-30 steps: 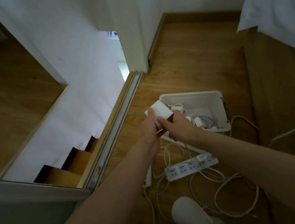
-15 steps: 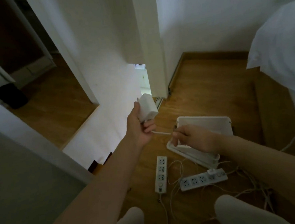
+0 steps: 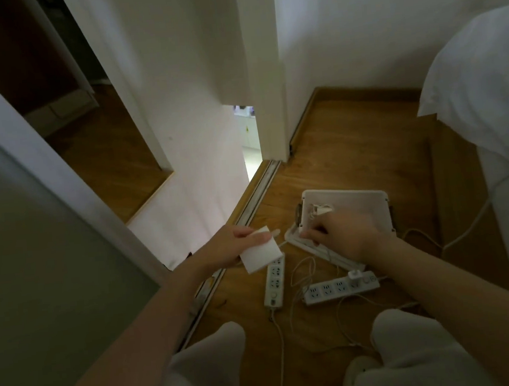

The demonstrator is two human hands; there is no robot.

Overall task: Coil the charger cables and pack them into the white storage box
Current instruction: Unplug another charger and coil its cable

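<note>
Person kneels on wooden floor [image 3: 351,153]; both knees [image 3: 213,365] in pale trousers at bottom of view.

Left hand [image 3: 233,248]: clamped on white charger brick [image 3: 260,251], thumb across its top face, fingers underneath; brick held in the air above far end of a power strip [image 3: 275,283].

Thin cable [image 3: 282,243]: leaves the brick's right side, runs the short gap toward the right hand.

Right hand [image 3: 346,235]: fingers curled, tips together and pinching that cable at the near-left corner of the white storage box [image 3: 370,194]; exact grip point partly hidden by the knuckles.

Box: on the floor, open top, just beyond the right hand; a small white plug [image 3: 321,210] with some cord lies in its far-left corner; rest of interior hidden behind the hand.

Floor items: second power strip [image 3: 341,287] lies crosswise near the box, an adaptor [image 3: 355,275] plugged into it; loose cables [image 3: 303,270] loop between the two strips and trail off to the right.

Surroundings: door track [image 3: 247,199] left of the box; white bedding [image 3: 483,80] at right edge.
</note>
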